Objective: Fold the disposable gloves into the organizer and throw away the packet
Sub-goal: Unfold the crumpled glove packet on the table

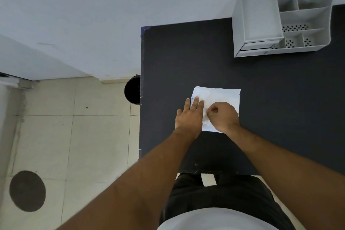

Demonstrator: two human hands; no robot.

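One packet point(222, 97); one organizer point(261, 17); one bin point(133, 89); two hands point(189, 115)

Dark matte table point(205, 58) against a pale wall point(112, 15). Beige tiled floor point(84, 136) at left, marked by a round dark patch point(27, 191). Black round bin point(133, 90), perhaps, beside the table edge.

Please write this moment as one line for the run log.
left hand: flat on packet | right hand: pinching at packet | organizer: no gloves visible | table
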